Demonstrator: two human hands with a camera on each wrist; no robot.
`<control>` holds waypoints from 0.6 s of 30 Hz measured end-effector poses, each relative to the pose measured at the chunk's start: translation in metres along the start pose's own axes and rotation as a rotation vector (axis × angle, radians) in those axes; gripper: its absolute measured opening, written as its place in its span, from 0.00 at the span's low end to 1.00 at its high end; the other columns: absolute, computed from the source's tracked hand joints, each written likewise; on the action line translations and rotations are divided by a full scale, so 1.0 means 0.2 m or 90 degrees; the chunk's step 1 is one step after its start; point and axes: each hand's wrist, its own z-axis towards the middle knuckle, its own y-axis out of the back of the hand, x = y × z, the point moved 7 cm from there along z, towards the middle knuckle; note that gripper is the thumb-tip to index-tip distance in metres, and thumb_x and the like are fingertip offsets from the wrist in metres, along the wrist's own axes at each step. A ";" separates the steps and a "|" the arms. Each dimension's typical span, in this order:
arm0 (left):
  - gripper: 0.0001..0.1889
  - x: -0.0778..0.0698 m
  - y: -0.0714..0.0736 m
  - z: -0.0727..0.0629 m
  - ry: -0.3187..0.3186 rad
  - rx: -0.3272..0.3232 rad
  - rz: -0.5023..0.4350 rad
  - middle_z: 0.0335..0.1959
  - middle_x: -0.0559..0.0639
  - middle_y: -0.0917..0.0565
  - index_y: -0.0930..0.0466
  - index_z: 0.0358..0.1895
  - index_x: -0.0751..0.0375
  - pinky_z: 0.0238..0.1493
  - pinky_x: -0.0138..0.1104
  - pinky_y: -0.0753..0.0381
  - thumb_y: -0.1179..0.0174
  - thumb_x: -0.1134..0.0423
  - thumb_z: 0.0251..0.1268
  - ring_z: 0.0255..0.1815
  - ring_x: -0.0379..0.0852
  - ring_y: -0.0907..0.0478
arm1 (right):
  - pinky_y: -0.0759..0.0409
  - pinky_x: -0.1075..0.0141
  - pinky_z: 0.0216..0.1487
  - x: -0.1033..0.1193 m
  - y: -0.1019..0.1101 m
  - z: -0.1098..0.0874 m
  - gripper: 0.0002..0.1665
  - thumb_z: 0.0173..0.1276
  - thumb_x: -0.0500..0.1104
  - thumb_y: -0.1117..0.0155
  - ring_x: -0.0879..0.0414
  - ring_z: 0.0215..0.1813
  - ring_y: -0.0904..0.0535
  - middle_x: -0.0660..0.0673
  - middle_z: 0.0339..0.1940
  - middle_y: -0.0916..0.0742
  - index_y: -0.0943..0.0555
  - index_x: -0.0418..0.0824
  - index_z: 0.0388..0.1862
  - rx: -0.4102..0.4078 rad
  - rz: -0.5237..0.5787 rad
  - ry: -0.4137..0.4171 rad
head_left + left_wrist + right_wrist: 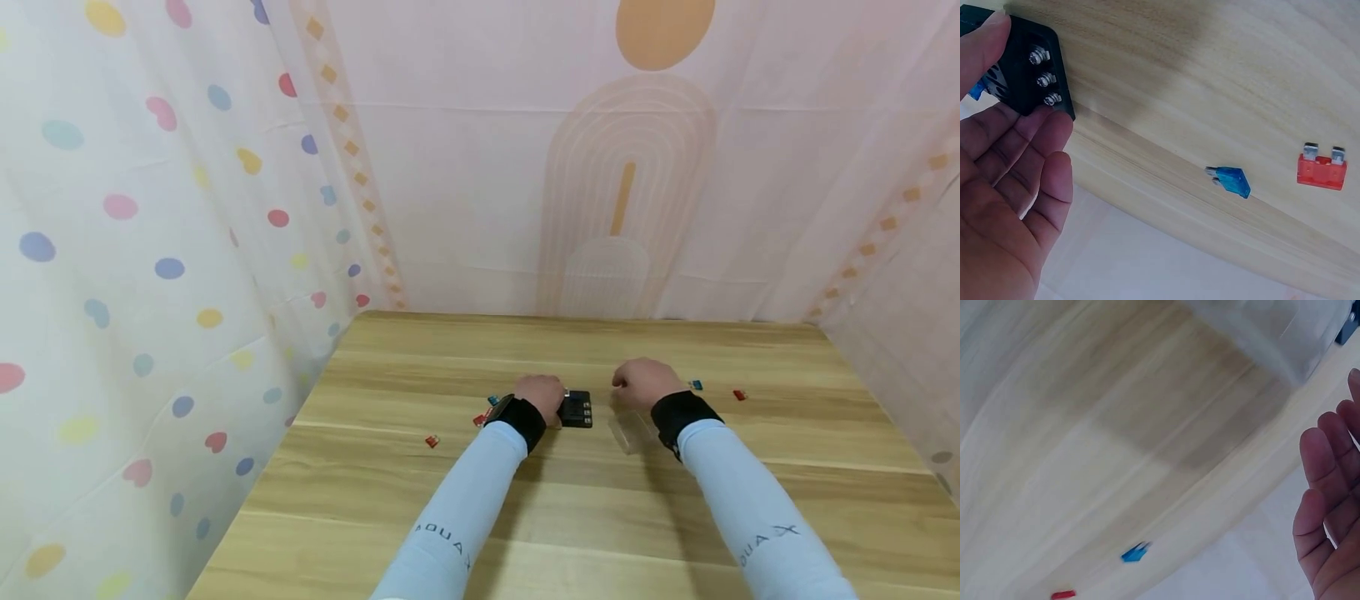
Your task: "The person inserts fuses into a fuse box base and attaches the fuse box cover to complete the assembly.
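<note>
My left hand [538,396] grips a black fuse block [1029,62], thumb on top and fingertips at its near edge in the left wrist view. Three metal screw terminals line one end of the block. A blue blade fuse [977,89] shows at the block, partly behind the thumb. To the right of the block in the head view, my right hand [647,385] holds a clear plastic cover [632,429]. The cover [1272,331] casts a separate shadow on the table in the right wrist view; thumb and grip point are hidden there.
Left of the block lie a blue blade fuse [1233,181] and red blade fuses [1322,172] [432,441]. Beyond the right hand lie another blue fuse [696,385] and a red fuse [740,395]. A patterned curtain [465,208] hangs behind the wooden table [360,500].
</note>
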 end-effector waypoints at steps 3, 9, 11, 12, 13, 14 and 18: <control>0.18 0.00 0.00 0.00 0.002 -0.001 0.000 0.40 0.42 0.15 0.13 0.43 0.52 0.40 0.31 0.20 0.24 0.48 0.52 0.39 0.39 0.18 | 0.20 0.49 0.50 -0.05 0.02 -0.01 0.12 0.69 0.41 0.35 0.43 0.48 0.17 0.40 0.45 0.12 0.12 0.37 0.45 -0.010 -0.005 -0.004; 0.19 0.01 -0.02 0.02 0.007 0.009 -0.002 0.40 0.42 0.16 0.14 0.45 0.51 0.40 0.33 0.19 0.24 0.47 0.52 0.39 0.40 0.18 | 0.20 0.49 0.47 -0.12 0.06 -0.03 0.12 0.66 0.41 0.35 0.43 0.45 0.16 0.39 0.43 0.12 0.13 0.36 0.44 -0.025 -0.009 0.005; 0.20 0.00 -0.03 0.02 0.005 0.013 -0.002 0.41 0.42 0.16 0.14 0.45 0.51 0.39 0.33 0.19 0.25 0.46 0.52 0.40 0.40 0.19 | 0.20 0.49 0.47 -0.15 0.07 -0.03 0.12 0.66 0.41 0.35 0.44 0.44 0.17 0.39 0.42 0.12 0.13 0.35 0.43 -0.025 -0.002 0.005; 0.20 0.00 -0.03 0.02 0.005 0.013 -0.003 0.41 0.42 0.16 0.14 0.45 0.51 0.39 0.33 0.19 0.24 0.46 0.52 0.39 0.40 0.19 | 0.20 0.49 0.47 -0.16 0.07 -0.03 0.12 0.66 0.41 0.34 0.43 0.44 0.17 0.39 0.42 0.12 0.13 0.35 0.43 -0.024 0.001 0.004; 0.20 0.00 -0.04 0.02 0.004 0.015 -0.004 0.41 0.42 0.16 0.14 0.45 0.51 0.39 0.33 0.19 0.25 0.46 0.52 0.39 0.40 0.19 | 0.20 0.49 0.48 -0.18 0.07 -0.03 0.12 0.66 0.41 0.34 0.43 0.44 0.17 0.39 0.42 0.12 0.13 0.35 0.43 -0.023 0.003 0.002; 0.20 0.00 -0.05 0.02 0.003 0.017 -0.006 0.41 0.42 0.16 0.14 0.45 0.51 0.39 0.33 0.19 0.25 0.46 0.52 0.39 0.40 0.19 | 0.20 0.48 0.48 -0.19 0.08 -0.04 0.12 0.66 0.41 0.34 0.43 0.45 0.17 0.39 0.42 0.12 0.13 0.35 0.43 -0.021 0.006 -0.001; 0.19 -0.01 -0.06 0.03 -0.001 0.012 -0.011 0.40 0.41 0.16 0.13 0.44 0.51 0.39 0.33 0.19 0.24 0.46 0.51 0.39 0.40 0.19 | 0.20 0.48 0.48 -0.23 0.11 -0.06 0.13 0.66 0.42 0.34 0.41 0.46 0.17 0.38 0.42 0.12 0.14 0.34 0.44 -0.018 -0.001 -0.014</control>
